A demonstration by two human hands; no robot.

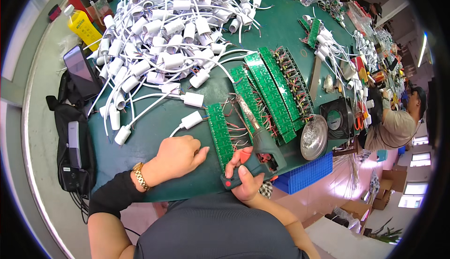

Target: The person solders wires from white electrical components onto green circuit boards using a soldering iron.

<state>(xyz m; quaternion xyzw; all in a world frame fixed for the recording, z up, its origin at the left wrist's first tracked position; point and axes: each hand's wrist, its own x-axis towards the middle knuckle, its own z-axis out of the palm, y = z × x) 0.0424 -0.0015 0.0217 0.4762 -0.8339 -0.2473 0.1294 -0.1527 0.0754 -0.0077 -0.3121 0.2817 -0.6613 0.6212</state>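
My right hand (247, 186) is closed round the handle of a dark green soldering gun (263, 142) with a red trigger. Its long, stained metal barrel points up and away over the circuit boards. My left hand (178, 156), with a gold watch on the wrist, rests at the table's near side with fingers curled in; whatever they hold is hidden. Just right of it lies a narrow green circuit board strip (218, 134) with red and white wires. A white lamp socket (191, 120) touches that strip's left edge, and its cable runs down toward my left hand.
More green board strips (272, 92) lie side by side right of centre. A large heap of white lamp sockets (164, 34) covers the far left. At right are a round metal dish (314, 138), a black fan (335, 119) and a blue crate (304, 174). Another person (393, 125) sits farther right.
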